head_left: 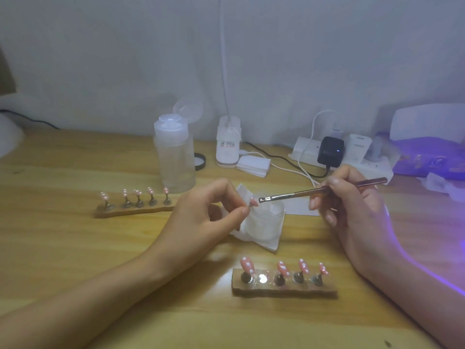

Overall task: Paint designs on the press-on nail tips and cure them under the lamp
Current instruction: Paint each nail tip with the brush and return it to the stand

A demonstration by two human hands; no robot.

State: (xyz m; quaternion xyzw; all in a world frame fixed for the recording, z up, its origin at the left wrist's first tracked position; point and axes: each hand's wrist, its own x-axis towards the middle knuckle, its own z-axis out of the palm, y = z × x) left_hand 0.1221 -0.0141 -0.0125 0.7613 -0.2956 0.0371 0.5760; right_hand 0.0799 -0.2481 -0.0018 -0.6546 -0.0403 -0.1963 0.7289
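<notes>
Head view: the left hand (211, 210) pinches one small pink press-on nail tip (253, 202), and the right hand (352, 205) grips a slim dark-handled metal-ferruled brush (322, 190), bristles just beside the tip.

The tip is lifted above the small clear jar on white tissue (266, 217), probably so both wrists can steady on the pale wooden table (75, 248). One seat on the near wooden strip holder (284, 285) stands bare among four dotted pink tips. The glowing purple curing lamp (427, 152) sits at the far right beyond trailing cables, with open tabletop between. The far wooden strip holder (133, 210) lies just beside the left hand.
</notes>
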